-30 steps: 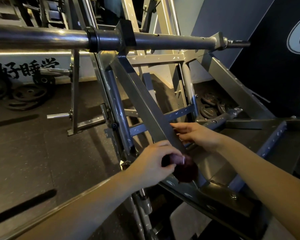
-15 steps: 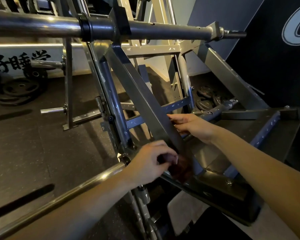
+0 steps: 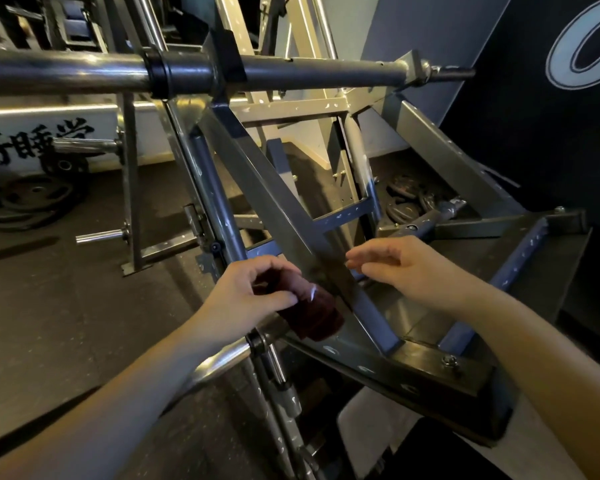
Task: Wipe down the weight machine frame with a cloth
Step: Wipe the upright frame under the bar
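The weight machine frame (image 3: 440, 157) fills your view, and the member that matters is the grey diagonal brace (image 3: 278, 209), whose long axis runs from the chrome crossbar (image 3: 84, 72) at upper left down to the bolted base plate (image 3: 426, 362) at lower right. Your next stroke should follow that line, up or down the brace, not across it

The dark red cloth (image 3: 312, 313) lies bunched against the lower end of the brace, on its left side, just above the base rail. Your left hand (image 3: 250, 296) pinches it with curled fingers and thumb, so that hand is on the work. Your right hand (image 3: 406, 265) hovers on the other side of the brace, fingers loosely spread and gripping nothing; whether its fingertips touch the metal cannot be told

Most of the brace lies up and away from your grip, so I judge an upward sweep covers the most unwiped length

No real containers here. The nearest thing is the recess behind the frame, where black weight plates (image 3: 409, 202) lie stacked; more plates (image 3: 35, 199) rest on the floor at far left
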A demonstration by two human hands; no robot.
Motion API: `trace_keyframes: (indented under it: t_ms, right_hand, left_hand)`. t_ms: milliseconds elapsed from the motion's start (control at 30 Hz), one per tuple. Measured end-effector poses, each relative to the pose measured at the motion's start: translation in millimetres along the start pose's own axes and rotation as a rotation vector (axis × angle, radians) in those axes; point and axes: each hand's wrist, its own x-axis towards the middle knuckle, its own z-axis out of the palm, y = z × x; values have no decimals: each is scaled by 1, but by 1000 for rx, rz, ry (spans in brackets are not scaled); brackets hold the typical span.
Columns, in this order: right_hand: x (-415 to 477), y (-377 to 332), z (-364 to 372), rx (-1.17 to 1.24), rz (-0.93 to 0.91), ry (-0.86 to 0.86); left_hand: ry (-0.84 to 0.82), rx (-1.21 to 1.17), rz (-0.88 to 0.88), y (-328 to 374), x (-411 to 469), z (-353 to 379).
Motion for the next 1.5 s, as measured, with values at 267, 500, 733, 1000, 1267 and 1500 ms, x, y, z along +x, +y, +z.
trace_keyframes:
  t_ms: [267, 500, 733, 1000, 1267, 1500]
  right_hand:
    - [-42, -17, 27, -36, -73, 33]
    - [-71, -9, 32, -138, -93, 122]
    - [-122, 43, 22, -180, -234, 355]
    - [-134, 92, 49, -164, -313, 530]
    - [-130, 113, 58, -250, -408, 752]
    - [-125, 122, 63, -122, -460, 811]
  left_hand:
    - [74, -220, 0, 30, -10, 45]
    - [380, -206, 19, 43, -43, 83]
    - [382, 53, -78, 22, -103, 129]
    - [648, 384, 49, -14, -119, 209]
    - [660, 179, 103, -4, -125, 258]
    - [573, 321, 241, -8, -129, 258]
